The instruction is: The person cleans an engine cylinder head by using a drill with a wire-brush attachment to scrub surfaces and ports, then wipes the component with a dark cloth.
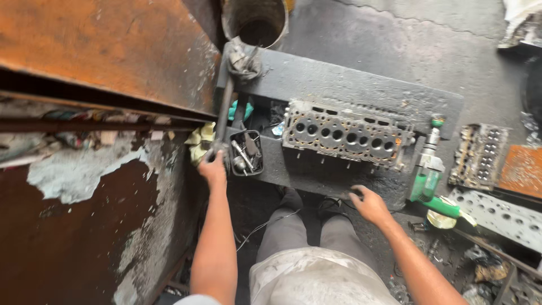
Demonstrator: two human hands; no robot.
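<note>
A grey metal cylinder head with a row of round valve openings lies on a dark, greasy workbench. My left hand reaches forward and grips a dark object beside a small black tub of tools at the bench's left end. My right hand rests with fingers spread on the near edge of the bench, just below the cylinder head, holding nothing. My legs in grey trousers stand close against the bench.
A green power tool stands at the bench's right end. More metal engine parts and a perforated plate lie on the floor to the right. A rusty panel and peeling wall fill the left. A metal bucket sits behind the bench.
</note>
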